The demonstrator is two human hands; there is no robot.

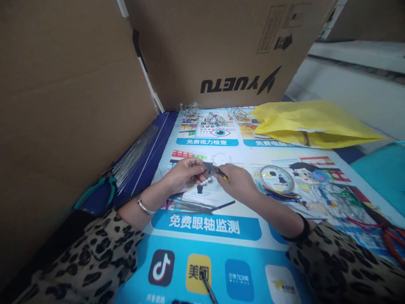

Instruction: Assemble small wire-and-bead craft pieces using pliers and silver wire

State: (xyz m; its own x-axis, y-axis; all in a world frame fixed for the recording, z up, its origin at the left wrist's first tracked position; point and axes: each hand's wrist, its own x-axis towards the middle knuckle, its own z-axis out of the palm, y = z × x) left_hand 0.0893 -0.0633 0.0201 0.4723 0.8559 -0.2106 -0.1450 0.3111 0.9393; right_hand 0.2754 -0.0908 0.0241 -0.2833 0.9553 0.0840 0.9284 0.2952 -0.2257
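Near the middle of the printed sheet, my right hand [236,179] is closed round small pliers [213,169] with dark jaws and a yellow-edged handle. The jaws point left and meet the fingertips of my left hand [189,174]. Those left fingers are pinched on the end of a strand of white beads [206,181], which hangs below the jaws. Whatever lies between the jaws is too small to tell. Just behind the hands is a thin clear loop with white beads [221,159]. Under my left hand lies a bundle of thin wires [193,205].
Cardboard walls [190,55] stand left and behind. Long wires [136,156] and teal-handled pliers [95,192] lie left. At right are a yellow bag [310,120], a tape roll [262,179], coloured cords [348,198] and red-handled scissors [392,240]. A dark tool [209,287] lies in front.
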